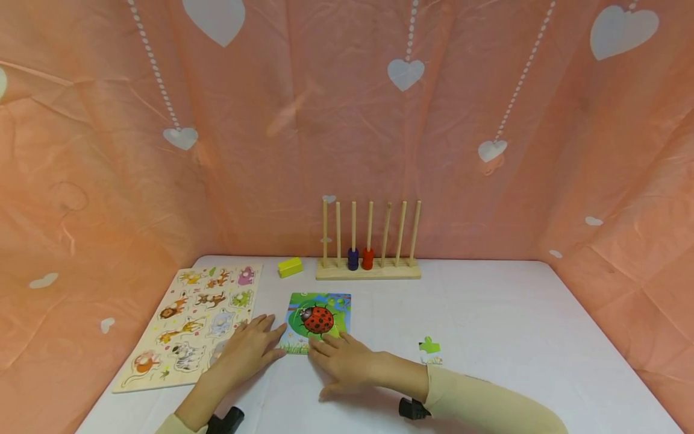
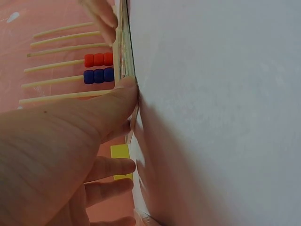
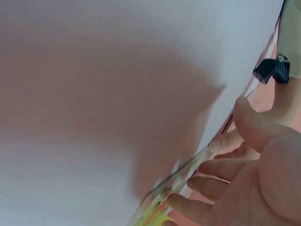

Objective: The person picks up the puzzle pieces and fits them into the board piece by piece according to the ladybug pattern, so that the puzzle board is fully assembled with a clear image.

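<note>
A square ladybug jigsaw puzzle (image 1: 318, 319) lies on the white table in the head view. At its lower left side is my left hand (image 1: 246, 349), fingers extended, with thumb and index finger touching the edge. My right hand (image 1: 344, 361) rests its fingertips on the puzzle's lower right part, hiding that corner. The left wrist view shows my left thumb (image 2: 124, 87) against the thin puzzle edge. In the right wrist view my right fingers (image 3: 221, 169) are spread over the board. A loose green jigsaw piece (image 1: 430, 348) lies to the right.
Left of the puzzle lies an animal peg board (image 1: 179, 328), partly under my left hand. A yellow block (image 1: 290, 267) and a wooden peg stand (image 1: 368, 272) with blue beads (image 1: 353, 259) and red beads (image 1: 367, 259) are at the back. A pink heart-patterned curtain (image 1: 347, 132) surrounds the table.
</note>
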### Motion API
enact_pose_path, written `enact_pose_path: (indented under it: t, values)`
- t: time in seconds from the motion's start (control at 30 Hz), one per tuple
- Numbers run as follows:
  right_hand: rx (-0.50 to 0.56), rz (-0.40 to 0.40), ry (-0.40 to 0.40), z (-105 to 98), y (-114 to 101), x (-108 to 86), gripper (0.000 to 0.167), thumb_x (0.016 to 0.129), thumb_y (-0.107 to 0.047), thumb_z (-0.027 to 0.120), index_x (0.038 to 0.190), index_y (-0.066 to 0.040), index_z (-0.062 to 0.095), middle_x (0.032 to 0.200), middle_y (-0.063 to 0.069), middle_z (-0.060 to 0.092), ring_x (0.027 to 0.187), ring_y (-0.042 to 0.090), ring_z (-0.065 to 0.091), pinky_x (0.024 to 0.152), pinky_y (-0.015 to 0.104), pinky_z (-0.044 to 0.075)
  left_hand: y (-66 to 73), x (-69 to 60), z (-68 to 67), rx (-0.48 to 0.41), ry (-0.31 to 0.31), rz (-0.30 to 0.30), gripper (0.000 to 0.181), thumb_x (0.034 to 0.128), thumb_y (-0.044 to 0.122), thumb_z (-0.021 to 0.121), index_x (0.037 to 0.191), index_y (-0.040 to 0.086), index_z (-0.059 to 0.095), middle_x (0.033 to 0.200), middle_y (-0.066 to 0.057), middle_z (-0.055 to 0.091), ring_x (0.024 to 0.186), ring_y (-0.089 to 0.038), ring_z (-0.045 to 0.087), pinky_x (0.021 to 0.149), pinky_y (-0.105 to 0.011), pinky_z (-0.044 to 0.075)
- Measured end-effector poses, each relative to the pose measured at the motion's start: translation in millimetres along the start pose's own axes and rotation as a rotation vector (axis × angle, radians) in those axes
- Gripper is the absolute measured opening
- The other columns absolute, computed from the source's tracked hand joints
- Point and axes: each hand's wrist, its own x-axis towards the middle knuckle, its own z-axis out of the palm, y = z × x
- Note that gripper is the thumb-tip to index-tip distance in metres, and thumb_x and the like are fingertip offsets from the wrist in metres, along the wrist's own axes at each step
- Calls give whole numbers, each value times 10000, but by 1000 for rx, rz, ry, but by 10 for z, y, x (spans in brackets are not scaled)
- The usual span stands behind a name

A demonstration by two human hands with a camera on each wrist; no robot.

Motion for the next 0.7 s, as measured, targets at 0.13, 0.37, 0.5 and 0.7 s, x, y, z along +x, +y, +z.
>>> enact_pose_path:
  t: [0.13, 0.37, 0.5, 0.7]
  values:
    - [-3, -4, 1, 34, -32, -35, 812, 904, -635, 579, 1524, -138, 411, 1602, 46, 321, 1451, 301, 324, 1139, 504, 332, -10, -3, 13, 4, 6, 5, 481, 902, 340, 727, 1291, 63, 671, 1351, -253, 569, 1276, -442, 495, 995, -689, 389]
    - [-15, 15, 5, 34, -49, -36, 787, 901, -623, 594, 1516, -163, 428, 1590, 35, 346, 1443, 287, 342, 1129, 545, 329, -3, 0, 9, 10, 16, 14, 493, 898, 344, 729, 1293, 55, 667, 1351, -252, 570, 1274, -444, 498, 995, -691, 388]
    - [-11, 26, 18, 23, -67, -25, 752, 901, -613, 605, 1499, -183, 454, 1577, 27, 371, 1427, 283, 369, 1124, 555, 331, 11, 1, 2, 1, 21, 19, 524, 899, 341, 730, 1318, 40, 642, 1368, -245, 563, 1285, -446, 493, 994, -705, 377]
    - [1, 36, 32, 28, -71, 0, 713, 900, -608, 611, 1478, -209, 485, 1561, 14, 398, 1404, 276, 406, 1117, 564, 335, 11, 7, 15, -60, 10, 69, 511, 922, 287, 707, 1345, 18, 610, 1406, -231, 540, 1304, -461, 472, 987, -701, 386]
